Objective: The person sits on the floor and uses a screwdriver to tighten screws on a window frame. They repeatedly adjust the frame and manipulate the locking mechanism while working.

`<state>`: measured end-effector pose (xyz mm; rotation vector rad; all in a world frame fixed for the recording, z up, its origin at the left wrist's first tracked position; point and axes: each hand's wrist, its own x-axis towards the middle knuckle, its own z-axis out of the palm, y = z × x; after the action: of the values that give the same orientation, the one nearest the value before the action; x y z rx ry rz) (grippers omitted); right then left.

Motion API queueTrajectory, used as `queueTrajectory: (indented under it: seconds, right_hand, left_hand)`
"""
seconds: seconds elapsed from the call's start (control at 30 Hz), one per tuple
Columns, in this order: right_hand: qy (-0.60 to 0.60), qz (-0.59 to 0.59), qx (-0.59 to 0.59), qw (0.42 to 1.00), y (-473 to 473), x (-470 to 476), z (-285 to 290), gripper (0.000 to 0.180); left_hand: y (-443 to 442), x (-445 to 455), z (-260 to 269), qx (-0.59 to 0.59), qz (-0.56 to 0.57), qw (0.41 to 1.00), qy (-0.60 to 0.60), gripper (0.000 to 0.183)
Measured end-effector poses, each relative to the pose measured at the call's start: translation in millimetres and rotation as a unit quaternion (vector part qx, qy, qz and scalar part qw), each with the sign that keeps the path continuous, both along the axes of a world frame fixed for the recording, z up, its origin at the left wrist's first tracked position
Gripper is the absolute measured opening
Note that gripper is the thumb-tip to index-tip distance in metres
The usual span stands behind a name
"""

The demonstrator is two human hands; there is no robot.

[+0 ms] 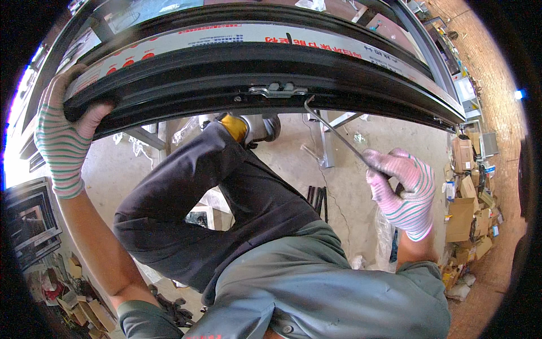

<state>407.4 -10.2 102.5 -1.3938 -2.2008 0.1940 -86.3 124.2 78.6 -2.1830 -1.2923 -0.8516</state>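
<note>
Across the top runs a black window or door frame profile (190, 72), its upper face covered by printed protective film (245, 36). My left hand (70, 127), in a striped knit glove, grips the frame's left end, thumb below and fingers over the far side. In my gloved right hand (400, 186) is a thin metal rod with a bent end, seemingly a hex key (338, 135). Its bent tip lies at the frame's near edge, just right of a silver metal fitting (278, 90). Left of that fitting sits a small screw (237, 99).
Metal support legs (327, 144) stand beneath the frame. Cardboard boxes (459, 218) are piled at the right, with more at the lower left. Dark framed panels (31, 216) lean at the left. Black strips (317, 199) and clear plastic wrap (383, 239) lie on the floor.
</note>
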Motion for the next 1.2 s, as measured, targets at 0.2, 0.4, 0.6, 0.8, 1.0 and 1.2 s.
queueTrajectory:
  seconds: [0.2,0.4,0.6,0.8,1.0,1.2]
  right_hand:
    - [0.097,-0.036,-0.042,0.994,11,23,1,0.025]
    - [-0.031,0.021,0.027,0.999,34,44,5,0.028]
    - [-0.181,0.112,0.122,0.969,59,54,14,0.032]
    - [-0.238,0.089,0.165,0.953,77,58,10,0.035]
    - [-0.252,0.102,0.193,0.943,75,57,7,0.045]
    - [-0.275,0.091,0.193,0.937,62,55,2,0.055]
  left_hand:
    - [-2,5,2,0.000,-0.007,1.000,-0.004,0.077]
    - [-1,4,3,0.002,-0.003,1.000,0.004,0.078]
    - [-2,4,1,0.012,0.007,1.000,0.006,0.079]
    - [-1,4,1,0.013,-0.006,1.000,-0.004,0.078]
    - [-1,4,4,-0.007,-0.001,1.000,0.003,0.077]
    - [-2,4,5,-0.013,0.008,1.000,0.004,0.076]
